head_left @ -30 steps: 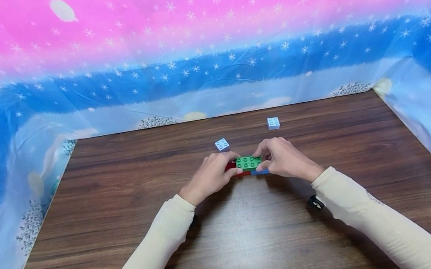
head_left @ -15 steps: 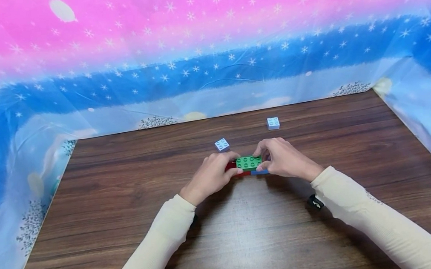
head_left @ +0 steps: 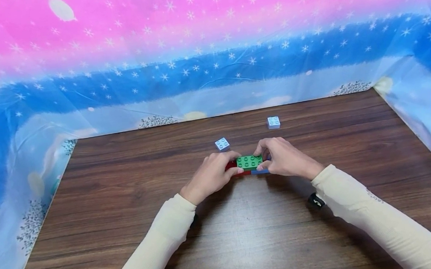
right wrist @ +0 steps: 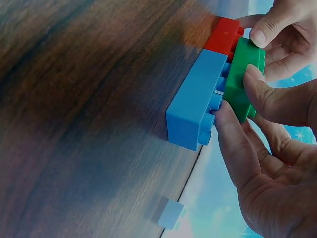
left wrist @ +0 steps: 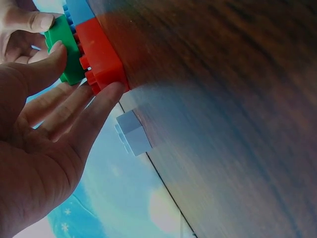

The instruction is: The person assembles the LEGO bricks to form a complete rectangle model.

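A green eight-stud toy brick lies across the seam between a red brick and a blue brick, which stand end to end on the table. Both wrist views show their studs below it, with a narrow gap. My left hand pinches the green brick's left end between thumb and fingers. In the left wrist view, one of its fingertips touches the red brick's end. At the right end, my right hand pinches the green brick too, with a fingertip by the blue brick's studs. The hands partly hide the lower bricks.
Behind the left hand sits a pale four-stud brick. Another pale four-stud brick lies farther back, to the right. The dark wooden table ends at a snowflake-patterned cloth along its back and sides.
The green brick has shifted very slightly to the right. Both hands keep their hold, nearly still.
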Tool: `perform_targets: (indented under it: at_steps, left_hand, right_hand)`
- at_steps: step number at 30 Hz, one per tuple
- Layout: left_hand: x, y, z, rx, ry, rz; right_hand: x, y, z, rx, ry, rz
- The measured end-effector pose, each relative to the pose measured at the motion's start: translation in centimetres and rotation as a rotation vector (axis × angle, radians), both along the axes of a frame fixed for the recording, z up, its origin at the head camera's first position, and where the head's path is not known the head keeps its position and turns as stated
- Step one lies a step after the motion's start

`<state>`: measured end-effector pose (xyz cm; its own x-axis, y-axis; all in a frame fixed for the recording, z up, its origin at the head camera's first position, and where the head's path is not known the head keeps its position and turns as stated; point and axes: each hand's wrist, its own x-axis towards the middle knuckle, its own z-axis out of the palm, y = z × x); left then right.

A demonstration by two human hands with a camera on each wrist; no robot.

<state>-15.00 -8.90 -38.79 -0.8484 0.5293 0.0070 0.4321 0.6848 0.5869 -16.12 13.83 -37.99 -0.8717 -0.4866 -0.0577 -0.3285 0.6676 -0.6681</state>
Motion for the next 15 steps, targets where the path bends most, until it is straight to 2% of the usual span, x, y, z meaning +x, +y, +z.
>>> perform_targets:
  at_steps: [15]
  left_hand:
    - [-0.18, 0.25, -0.03, -0.008, 0.024, -0.003]
  right_hand:
    - [-0.12, 0.19, 0.06, 0.024, -0.016, 0.01]
